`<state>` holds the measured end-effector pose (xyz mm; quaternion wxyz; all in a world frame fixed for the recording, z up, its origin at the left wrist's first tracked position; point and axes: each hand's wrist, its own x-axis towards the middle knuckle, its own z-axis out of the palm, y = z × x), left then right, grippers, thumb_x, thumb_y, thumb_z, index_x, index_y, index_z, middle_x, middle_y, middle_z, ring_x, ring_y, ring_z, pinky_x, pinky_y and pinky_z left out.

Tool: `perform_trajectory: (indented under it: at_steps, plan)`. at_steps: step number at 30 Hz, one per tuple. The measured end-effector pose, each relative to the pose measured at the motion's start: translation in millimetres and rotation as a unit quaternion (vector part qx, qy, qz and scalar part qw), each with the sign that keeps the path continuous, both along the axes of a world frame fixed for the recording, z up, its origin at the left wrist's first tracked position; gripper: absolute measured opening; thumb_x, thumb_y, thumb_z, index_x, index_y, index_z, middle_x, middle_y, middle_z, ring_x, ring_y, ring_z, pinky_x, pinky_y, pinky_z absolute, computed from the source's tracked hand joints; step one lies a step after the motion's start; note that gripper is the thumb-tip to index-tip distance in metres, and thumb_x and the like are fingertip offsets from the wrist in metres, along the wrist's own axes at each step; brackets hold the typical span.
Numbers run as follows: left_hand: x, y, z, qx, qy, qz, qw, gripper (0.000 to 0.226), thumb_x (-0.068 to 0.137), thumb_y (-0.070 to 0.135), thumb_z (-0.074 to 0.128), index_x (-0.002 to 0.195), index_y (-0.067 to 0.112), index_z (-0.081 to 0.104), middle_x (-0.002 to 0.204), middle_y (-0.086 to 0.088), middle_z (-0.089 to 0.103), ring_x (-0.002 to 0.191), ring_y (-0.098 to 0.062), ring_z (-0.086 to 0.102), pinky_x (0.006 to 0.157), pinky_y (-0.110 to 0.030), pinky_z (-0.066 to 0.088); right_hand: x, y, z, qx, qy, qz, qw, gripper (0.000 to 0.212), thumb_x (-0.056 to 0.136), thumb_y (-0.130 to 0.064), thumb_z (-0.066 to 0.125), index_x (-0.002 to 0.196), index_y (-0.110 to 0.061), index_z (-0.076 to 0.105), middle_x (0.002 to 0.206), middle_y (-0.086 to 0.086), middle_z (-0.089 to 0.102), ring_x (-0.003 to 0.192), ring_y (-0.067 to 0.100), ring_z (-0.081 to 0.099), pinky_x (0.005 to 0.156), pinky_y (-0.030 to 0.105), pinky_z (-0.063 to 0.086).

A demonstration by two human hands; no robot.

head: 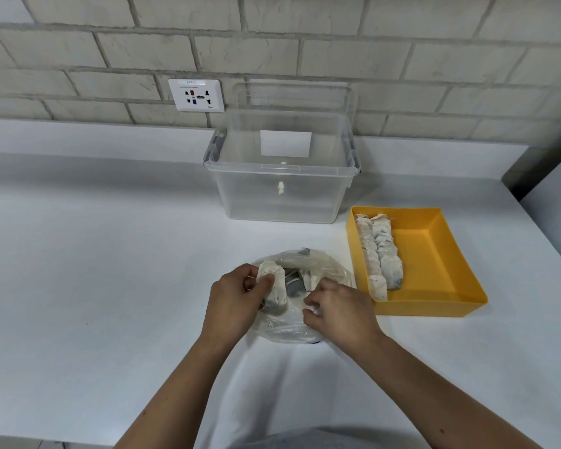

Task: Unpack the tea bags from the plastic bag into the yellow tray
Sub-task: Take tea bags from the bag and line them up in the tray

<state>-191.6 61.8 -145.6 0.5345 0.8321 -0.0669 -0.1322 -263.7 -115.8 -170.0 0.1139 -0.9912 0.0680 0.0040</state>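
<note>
Yellow tray (434, 306) part-filled: two rows of tea bags (378, 251) along its left wall. Left hand (234, 303) pinches one tea bag (274, 283); right hand (339, 314) grips plastic bag (332, 270). More remain inside.

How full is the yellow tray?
Partly full: tea bags lie in two rows along the yellow tray's left side, the rest of its floor bare.

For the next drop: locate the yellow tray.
Head view, right side: the yellow tray sits on the counter beside the plastic bag, near the clear bin.

Likely lab or workroom — white counter (110, 254), bare block wall (272, 43), labelled wall socket (196, 95).
</note>
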Motion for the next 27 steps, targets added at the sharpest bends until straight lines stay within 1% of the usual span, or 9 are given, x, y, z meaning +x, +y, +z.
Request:
perform_trajectory:
  at_steps: [3,5,9,13,16,18,21,24,27]
  plan:
    - [-0.7,0.0,1.0,0.003,0.000,0.001,1.000,0.014,0.091,0.027,0.069,0.080,0.019,0.070,0.058,0.000,0.064,0.068,-0.029,0.069,0.077,-0.051,0.057,-2.0,0.2,-4.0,-0.013,-0.023,0.001,1.000,0.019,0.081,-0.035,0.059,0.089,-0.029,0.076,0.088,-0.009,0.064,0.075,0.013,0.067,0.051,0.022,0.038]
    - [-0.9,0.7,2.0,0.003,-0.001,0.002,1.000,0.014,0.091,0.026,0.069,0.080,0.018,0.069,0.061,-0.007,0.065,0.069,-0.031,0.069,0.077,-0.051,0.057,-3.3,0.2,-4.0,-0.003,-0.037,-0.008,0.999,0.014,0.078,-0.032,0.062,0.080,-0.028,0.075,0.081,-0.009,0.064,0.067,0.012,0.066,0.047,0.020,0.033]
    - [-0.1,3.0,3.3,0.005,0.000,0.005,1.000,0.014,0.091,0.026,0.069,0.080,0.018,0.070,0.058,-0.001,0.064,0.065,-0.026,0.069,0.076,-0.050,0.058,-5.7,-1.0,5.7,0.092,-0.059,-0.035,0.993,0.012,0.089,-0.032,0.055,0.091,-0.025,0.064,0.091,-0.012,0.061,0.079,0.009,0.060,0.057,0.026,0.041]
    - [0.8,3.5,2.8,-0.002,0.003,0.006,1.000,0.013,0.091,0.027,0.069,0.081,0.019,0.070,0.057,0.001,0.063,0.067,-0.027,0.069,0.078,-0.050,0.058,-11.6,-4.2,8.7,0.169,-0.073,-0.042,0.982,0.004,0.095,-0.026,0.050,0.095,-0.025,0.054,0.083,-0.014,0.058,0.073,0.009,0.057,0.064,0.034,0.049]
    - [0.6,2.9,1.6,-0.013,0.010,0.003,1.000,0.016,0.092,0.030,0.068,0.081,0.019,0.071,0.061,-0.006,0.066,0.065,-0.024,0.068,0.080,-0.050,0.059,-16.1,-5.7,9.1,0.209,-0.073,-0.035,0.975,0.013,0.099,-0.026,0.050,0.111,-0.024,0.056,0.098,-0.016,0.058,0.076,-0.002,0.053,0.071,0.020,0.047]
    - [-0.5,2.7,2.5,-0.017,0.010,-0.002,1.000,0.017,0.093,0.031,0.068,0.081,0.019,0.072,0.060,-0.002,0.066,0.059,-0.017,0.066,0.080,-0.050,0.059,-19.7,-6.7,14.2,0.250,-0.068,-0.038,0.965,0.023,0.096,-0.025,0.057,0.119,-0.025,0.058,0.097,-0.017,0.056,0.077,-0.005,0.052,0.072,0.011,0.042]
    - [-1.2,2.3,3.6,-0.019,0.015,-0.011,1.000,0.019,0.091,0.031,0.070,0.079,0.017,0.073,0.065,-0.010,0.067,0.059,-0.014,0.061,0.081,-0.049,0.058,-24.1,-8.0,29.8,0.300,-0.056,-0.029,0.952,0.020,0.088,-0.017,0.069,0.106,-0.026,0.068,0.086,-0.017,0.060,0.076,0.001,0.056,0.071,0.015,0.044]
    - [-1.1,1.5,4.8,-0.026,0.033,-0.027,0.999,0.018,0.090,0.031,0.072,0.079,0.017,0.074,0.071,-0.015,0.068,0.061,-0.016,0.058,0.081,-0.048,0.057,-23.0,-10.1,52.3,0.365,0.004,0.011,0.931,0.014,0.087,-0.015,0.070,0.093,-0.027,0.074,0.084,-0.016,0.067,0.080,-0.001,0.060,0.072,0.014,0.045]
    - [-3.9,-0.7,8.4,-0.040,0.057,-0.054,0.996,0.019,0.090,0.030,0.073,0.080,0.015,0.075,0.059,-0.008,0.060,0.058,-0.014,0.053,0.067,-0.034,0.049,-15.3,-6.9,66.7,0.429,0.049,0.051,0.900,0.014,0.088,-0.016,0.069,0.096,-0.025,0.076,0.084,-0.017,0.071,0.080,0.000,0.064,0.075,0.014,0.049]
